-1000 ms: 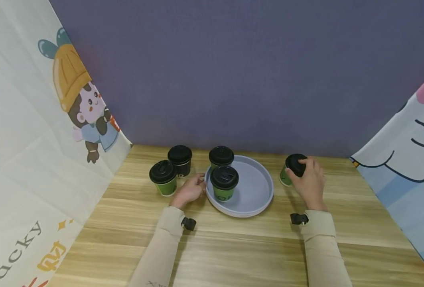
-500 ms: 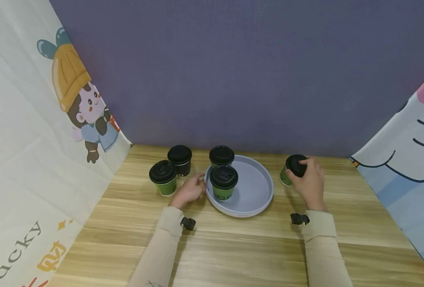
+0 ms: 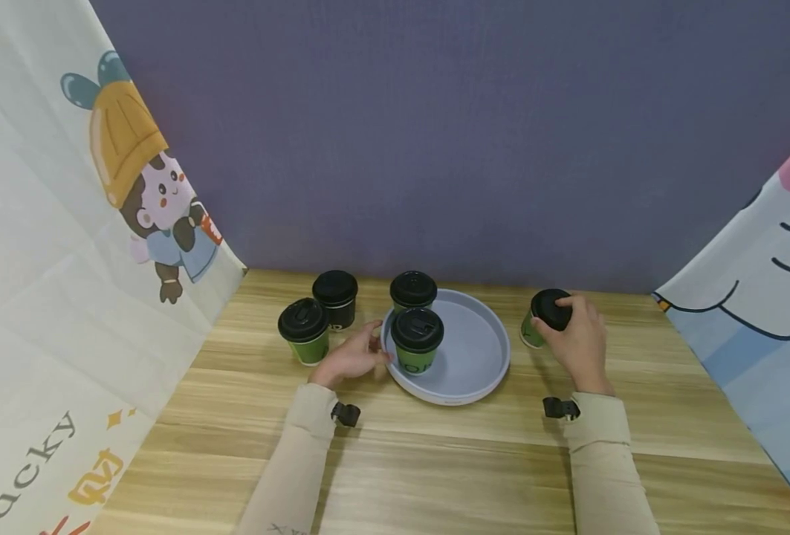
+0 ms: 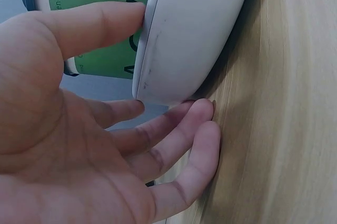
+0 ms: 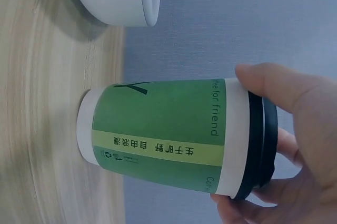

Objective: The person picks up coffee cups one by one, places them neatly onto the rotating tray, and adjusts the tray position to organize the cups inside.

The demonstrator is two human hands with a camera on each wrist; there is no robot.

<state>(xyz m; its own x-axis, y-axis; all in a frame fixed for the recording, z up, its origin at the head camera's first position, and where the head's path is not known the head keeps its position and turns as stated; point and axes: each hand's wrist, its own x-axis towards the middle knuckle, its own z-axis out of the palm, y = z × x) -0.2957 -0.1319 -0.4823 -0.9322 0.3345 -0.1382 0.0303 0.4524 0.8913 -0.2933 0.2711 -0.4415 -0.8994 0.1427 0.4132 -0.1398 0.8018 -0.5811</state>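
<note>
My right hand (image 3: 578, 342) grips a green paper coffee cup (image 5: 163, 134) around its black lid (image 5: 260, 145), thumb at one side and fingers at the other. This cup stands on the table right of the round tray (image 3: 475, 349). At the tray's left edge, my left hand (image 3: 354, 355) has its thumb (image 4: 100, 23) against the rim and its other fingers loosely bent beside the outer wall, close to the tabletop. On the tray's left part stand two lidded coffee cups, a green front one (image 3: 416, 348) and a rear one (image 3: 413, 290) partly hidden behind it.
Left of my left hand, another green lidded cup (image 3: 306, 334) and a black lidded cup (image 3: 337, 301) stand on the wooden table (image 3: 435, 468). A dark grey-blue panel (image 3: 475, 148) rises behind the table, with printed white sheets (image 3: 40, 245) at the sides.
My left hand has shifted slightly, its thumb now spread apart from the other fingers and at the tray's rim. My right hand and its cup stay nearly in place.
</note>
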